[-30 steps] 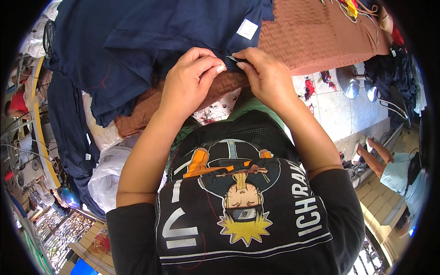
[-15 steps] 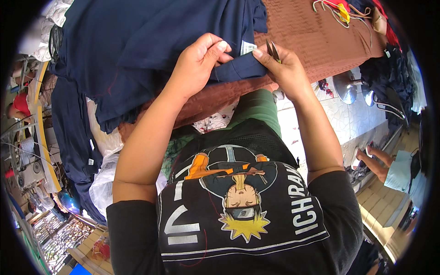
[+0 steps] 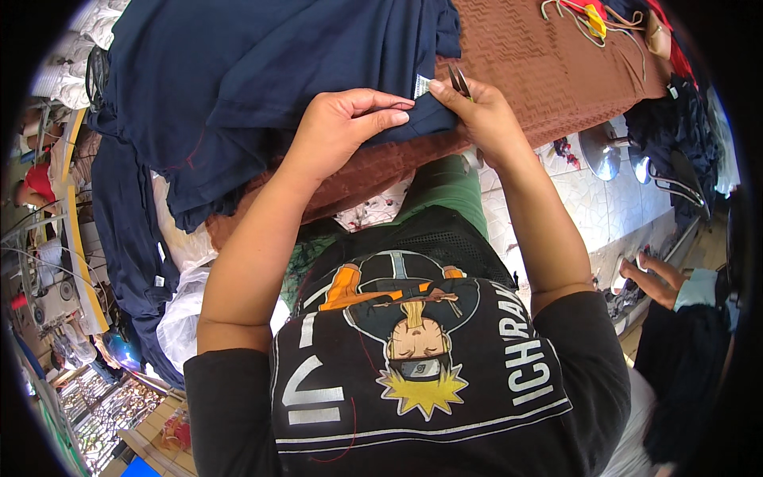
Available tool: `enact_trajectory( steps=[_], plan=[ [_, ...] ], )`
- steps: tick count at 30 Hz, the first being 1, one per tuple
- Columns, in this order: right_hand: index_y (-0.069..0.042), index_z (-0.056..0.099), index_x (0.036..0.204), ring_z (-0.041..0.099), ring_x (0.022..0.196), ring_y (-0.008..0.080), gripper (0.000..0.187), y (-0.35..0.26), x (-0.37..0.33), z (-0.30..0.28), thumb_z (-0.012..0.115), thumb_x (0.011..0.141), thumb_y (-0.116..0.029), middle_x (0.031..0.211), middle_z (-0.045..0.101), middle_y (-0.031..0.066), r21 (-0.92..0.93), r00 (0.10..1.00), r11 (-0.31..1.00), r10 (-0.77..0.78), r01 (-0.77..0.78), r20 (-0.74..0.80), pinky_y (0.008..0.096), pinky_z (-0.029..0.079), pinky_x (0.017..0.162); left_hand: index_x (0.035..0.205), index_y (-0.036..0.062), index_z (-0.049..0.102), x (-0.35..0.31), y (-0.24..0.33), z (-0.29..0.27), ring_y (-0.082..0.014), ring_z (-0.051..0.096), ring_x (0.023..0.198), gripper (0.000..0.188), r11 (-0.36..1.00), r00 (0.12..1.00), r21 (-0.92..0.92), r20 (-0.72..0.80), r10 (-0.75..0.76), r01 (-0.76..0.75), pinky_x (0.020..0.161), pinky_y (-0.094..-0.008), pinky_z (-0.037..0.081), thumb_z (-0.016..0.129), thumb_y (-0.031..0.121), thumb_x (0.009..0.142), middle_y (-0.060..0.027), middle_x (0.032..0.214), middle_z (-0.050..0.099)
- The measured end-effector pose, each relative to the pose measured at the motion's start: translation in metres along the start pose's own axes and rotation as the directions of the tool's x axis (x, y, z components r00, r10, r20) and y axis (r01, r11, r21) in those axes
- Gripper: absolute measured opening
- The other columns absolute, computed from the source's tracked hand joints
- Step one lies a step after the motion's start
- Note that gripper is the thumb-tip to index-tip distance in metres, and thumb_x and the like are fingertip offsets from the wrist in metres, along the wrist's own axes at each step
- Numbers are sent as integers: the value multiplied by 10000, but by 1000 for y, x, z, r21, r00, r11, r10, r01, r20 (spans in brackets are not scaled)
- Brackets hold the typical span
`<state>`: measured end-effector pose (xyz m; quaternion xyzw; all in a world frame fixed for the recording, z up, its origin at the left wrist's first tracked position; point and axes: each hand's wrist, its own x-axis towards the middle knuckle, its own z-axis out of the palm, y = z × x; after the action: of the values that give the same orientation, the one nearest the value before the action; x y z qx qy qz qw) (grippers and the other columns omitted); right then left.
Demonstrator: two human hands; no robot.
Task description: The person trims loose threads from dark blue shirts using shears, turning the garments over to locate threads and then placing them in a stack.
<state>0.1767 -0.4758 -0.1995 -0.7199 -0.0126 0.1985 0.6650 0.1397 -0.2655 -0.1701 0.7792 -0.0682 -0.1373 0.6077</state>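
A navy garment (image 3: 262, 71) lies spread over the table, its folded edge drawn toward me. My right hand (image 3: 489, 119) is closed, with the thumb pressing that edge beside a small white label (image 3: 423, 86). In the same hand are small scissors (image 3: 458, 79), their dark blades pointing up and slightly apart between the fingers. My left hand (image 3: 338, 131) is in a pinch at the garment edge, left of the label. Its thumb and forefinger tips come close together; whatever is between them is too small to make out.
A brown textured cloth (image 3: 548, 63) covers the table. Cords with a yellow piece (image 3: 594, 25) lie at its far right. More navy cloth (image 3: 131, 238) hangs at the left by a clear plastic bag (image 3: 184, 310). A person's legs (image 3: 656, 278) show at the right.
My left hand has come down and its fingers have straightened into a pinch near the label. My right hand has shifted slightly left with the scissors. Dark cloth now shows by the person at right.
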Motion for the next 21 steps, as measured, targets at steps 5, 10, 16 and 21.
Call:
enact_trajectory(
  steps=[5, 10, 16, 21],
  plan=[
    [-21, 643, 935, 588, 709, 181, 292, -11, -8, 6, 671, 874, -306, 786, 606, 67, -477, 943, 849, -315, 227, -111, 289, 471, 637, 1013, 30, 658, 6, -10, 7, -34, 571, 790, 148, 983, 993, -174, -108, 44, -62, 746, -176, 460, 653, 125, 899, -3, 938, 667],
    [-52, 623, 1021, 639, 861, 300, 210, -24, -35, 6, 677, 848, -158, 984, 618, 113, -526, 765, 670, -642, 524, -56, 345, 520, 748, 973, 49, 631, 2, 4, 5, 5, 426, 648, 124, 928, 990, -370, -104, -90, 45, 600, -138, 362, 627, 162, 923, 48, 835, 608],
    [-56, 631, 1020, 635, 843, 286, 234, -25, -48, 8, 706, 803, -106, 959, 616, 115, -571, 759, 593, -646, 568, 85, 349, 513, 716, 1056, 47, 649, 2, -3, 1, 8, 393, 637, 185, 907, 992, -414, -54, -113, 81, 575, -132, 328, 604, 183, 939, 60, 841, 590],
    [-47, 664, 942, 629, 764, 283, 244, -22, -31, 27, 763, 741, -144, 882, 623, 107, -559, 689, 563, -724, 608, 20, 356, 506, 668, 1039, 44, 662, 5, 2, 12, 2, 419, 654, 187, 886, 986, -461, -116, -118, 52, 598, -145, 351, 611, 193, 937, 55, 837, 595]
  ],
)
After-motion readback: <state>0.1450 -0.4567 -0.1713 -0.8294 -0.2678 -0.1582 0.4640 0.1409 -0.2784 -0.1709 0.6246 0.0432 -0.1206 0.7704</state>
